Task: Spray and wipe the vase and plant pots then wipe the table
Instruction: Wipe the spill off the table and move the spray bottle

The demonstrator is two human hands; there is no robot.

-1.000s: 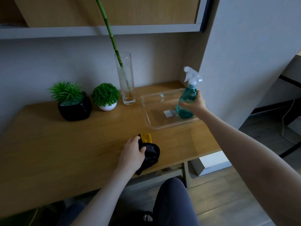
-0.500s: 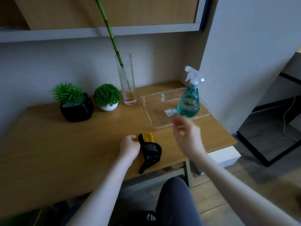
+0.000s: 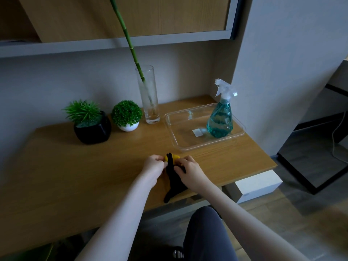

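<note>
1. Cloth (image 3: 174, 178): black with a yellow patch at its far end, lying on the counter (image 3: 75, 176) near the front edge. Long axis runs front to back, tail trailing toward the person and a little left, just over the lip.
2. Left hand (image 3: 153, 167): fingers pinched on the cloth's far left edge, at the yellow part. A narrow grip, closed on the fabric.
3. Right hand (image 3: 190, 171): fingers curled onto the cloth from the right, also closed on it. Both hands meet at the far end; neither is clearly nearer.
4. Judgement: the cloth is being gathered or refolded for wiping. No spraying in hand at this point.
5. Spray bottle (image 3: 220, 119): teal liquid, clear trigger head, upright in the right part of a clear plastic tray (image 3: 175, 136). Far and right of the hands, so the right hand has the shorter reach.
6. Glass vase (image 3: 148, 98): tall, clear, upright, holding a bamboo stalk (image 3: 130, 40) that leans left. Just left of the tray, straight beyond the cloth.
7. White pot (image 3: 127, 127) with a round green plant, just left of the vase. Black pot (image 3: 93, 129) with spiky green leaves, farther left; the left hand is nearer these.
8. Risk, as I read it: the vase is tall and narrow and could tip under a sideways wipe.
</note>
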